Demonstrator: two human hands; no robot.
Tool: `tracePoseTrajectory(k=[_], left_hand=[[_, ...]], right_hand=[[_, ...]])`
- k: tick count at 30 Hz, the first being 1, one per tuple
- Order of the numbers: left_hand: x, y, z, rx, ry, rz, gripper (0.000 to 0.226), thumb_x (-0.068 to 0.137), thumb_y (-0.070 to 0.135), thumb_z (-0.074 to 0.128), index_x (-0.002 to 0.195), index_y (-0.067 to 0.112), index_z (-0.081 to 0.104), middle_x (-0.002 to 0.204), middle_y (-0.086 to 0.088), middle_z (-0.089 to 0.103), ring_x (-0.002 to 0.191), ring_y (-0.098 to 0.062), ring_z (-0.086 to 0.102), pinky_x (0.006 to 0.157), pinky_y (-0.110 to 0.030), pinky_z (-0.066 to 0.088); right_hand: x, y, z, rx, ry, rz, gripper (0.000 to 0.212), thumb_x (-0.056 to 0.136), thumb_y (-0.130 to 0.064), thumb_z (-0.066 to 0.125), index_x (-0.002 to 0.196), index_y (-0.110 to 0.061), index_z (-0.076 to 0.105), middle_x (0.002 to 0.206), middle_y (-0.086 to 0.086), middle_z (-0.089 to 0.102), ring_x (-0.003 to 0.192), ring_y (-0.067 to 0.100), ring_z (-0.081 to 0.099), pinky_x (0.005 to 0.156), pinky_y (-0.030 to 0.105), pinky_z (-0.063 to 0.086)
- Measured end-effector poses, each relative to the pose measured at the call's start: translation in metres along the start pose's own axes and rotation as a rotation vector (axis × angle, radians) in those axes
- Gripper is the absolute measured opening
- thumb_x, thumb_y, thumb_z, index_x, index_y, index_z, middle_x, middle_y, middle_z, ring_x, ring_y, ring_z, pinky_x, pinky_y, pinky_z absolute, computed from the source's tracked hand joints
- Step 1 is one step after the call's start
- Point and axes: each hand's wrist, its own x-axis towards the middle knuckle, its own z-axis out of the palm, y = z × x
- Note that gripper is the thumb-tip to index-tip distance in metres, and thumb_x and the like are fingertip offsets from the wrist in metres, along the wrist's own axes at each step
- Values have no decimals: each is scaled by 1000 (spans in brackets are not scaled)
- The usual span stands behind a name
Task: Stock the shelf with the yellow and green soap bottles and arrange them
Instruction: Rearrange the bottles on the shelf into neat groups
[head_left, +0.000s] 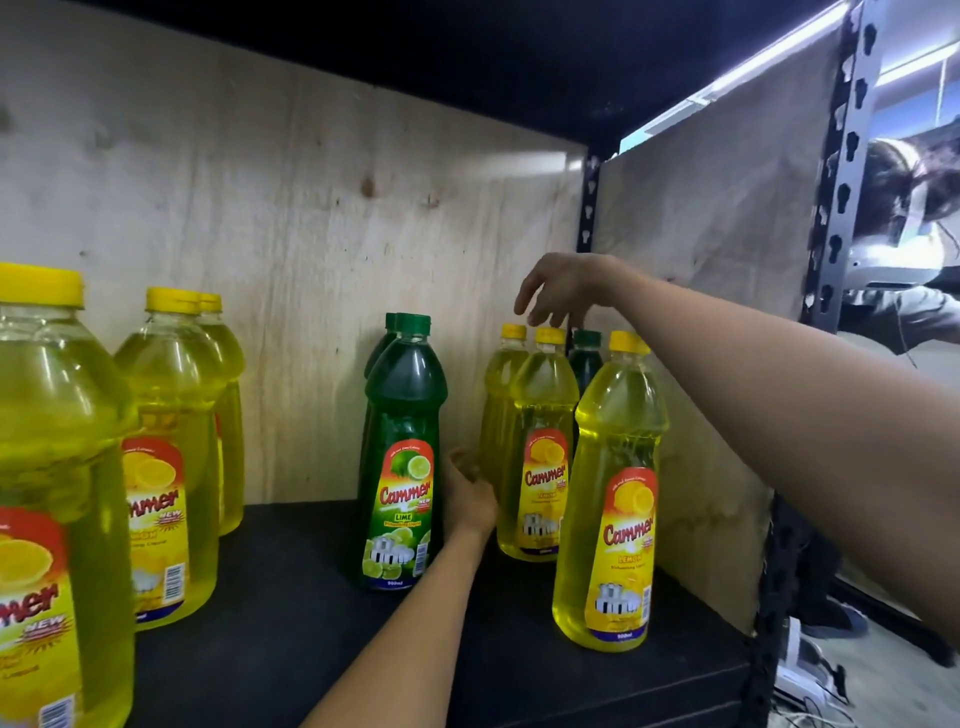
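Three yellow lemon soap bottles stand at the shelf's right: a front one (613, 493), a middle one (540, 457) and a rear one (498, 405). A green bottle (587, 358) is half hidden behind them. Two green lime bottles (400, 452) stand in a row at the centre. My left hand (470, 493) reaches between the lime bottles and the yellow group, its fingers curled against the rear yellow bottle's lower side. Just above the yellow caps hovers my right hand (556, 291), fingers spread and hanging down, holding nothing.
Three larger yellow bottles (171, 441) stand in a row at the left, the nearest (52, 467) close to the camera. The black shelf board (291, 597) has plywood at the back (311, 234) and right side (717, 234). A metal upright (841, 156) frames the right; a person (909, 218) is beyond.
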Motion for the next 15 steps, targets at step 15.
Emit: tracePoseTrajectory(k=[15], left_hand=[[29,-18,10,-176,-121,-120,52,96,3,54,144,25,49,134,-6,62,119,-23,61,98,-40,52]], right_hand=[[38,-28,25,-337,-92,153,47,83,-34,78,121,-8,68,109,11,74,106,31,69,100,49,50]])
